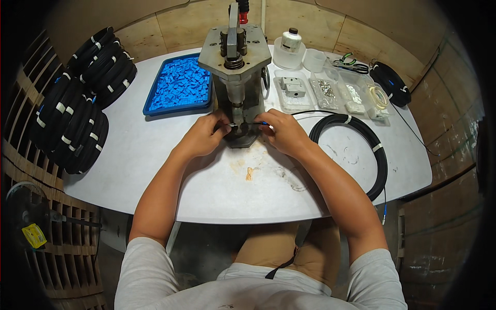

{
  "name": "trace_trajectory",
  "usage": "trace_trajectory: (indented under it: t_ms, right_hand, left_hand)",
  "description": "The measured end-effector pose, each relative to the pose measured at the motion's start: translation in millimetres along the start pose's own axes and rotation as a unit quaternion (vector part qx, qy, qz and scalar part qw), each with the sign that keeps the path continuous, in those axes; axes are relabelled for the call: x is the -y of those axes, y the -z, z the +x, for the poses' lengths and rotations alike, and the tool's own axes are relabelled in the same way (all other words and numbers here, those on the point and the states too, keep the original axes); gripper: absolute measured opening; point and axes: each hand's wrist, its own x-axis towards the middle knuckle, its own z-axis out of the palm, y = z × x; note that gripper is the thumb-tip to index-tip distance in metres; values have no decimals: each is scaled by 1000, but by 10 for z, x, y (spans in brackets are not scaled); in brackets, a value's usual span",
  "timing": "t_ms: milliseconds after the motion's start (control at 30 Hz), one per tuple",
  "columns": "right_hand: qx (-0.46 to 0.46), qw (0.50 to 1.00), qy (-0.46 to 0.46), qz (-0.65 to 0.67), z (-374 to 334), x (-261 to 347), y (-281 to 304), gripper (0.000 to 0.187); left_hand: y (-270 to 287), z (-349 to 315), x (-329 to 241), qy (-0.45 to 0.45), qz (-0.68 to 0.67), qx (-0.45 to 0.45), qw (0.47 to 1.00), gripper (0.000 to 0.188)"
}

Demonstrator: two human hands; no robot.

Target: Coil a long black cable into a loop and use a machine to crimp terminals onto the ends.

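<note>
A grey metal hand press with an upright lever stands at the middle of the table, its ram coming down between my hands. To the left of the ram, my left hand pinches a small silvery piece at the press base. Opposite it, my right hand is closed on the end of a black cable, with a bit of blue showing at the fingertips. The cable's tip points at the tooling under the ram. That cable leads back to a black cable coil beside my right forearm.
A blue tray of small blue pieces lies left of the press. Several black coils are stacked at the far left. Clear boxes of metal parts, a white bottle and another coil stand at the back right.
</note>
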Motion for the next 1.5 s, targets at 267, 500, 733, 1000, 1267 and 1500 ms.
trace_trajectory:
  t_ms: [267,500,733,1000,1267,1500]
  right_hand:
    - [-27,998,-43,40,18,-64,-12,26]
    - [21,997,-71,34,4,-47,83,23]
    - [-2,997,-65,33,-24,-71,63,22]
    - [10,999,-22,-30,1,-86,71,17]
    - [9,998,-60,-23,-3,-99,77,17]
    - [15,995,-86,-39,-13,-71,103,16]
  left_hand:
    - [1,30,-9,-5,8,6,1000,18]
    - [11,12,-37,15,13,4,1000,17]
    - [-1,14,-13,3,12,6,1000,18]
    - [16,16,-29,7,15,10,1000,18]
    - [14,23,-43,0,16,10,1000,19]
    - [17,26,-34,3,28,14,1000,20]
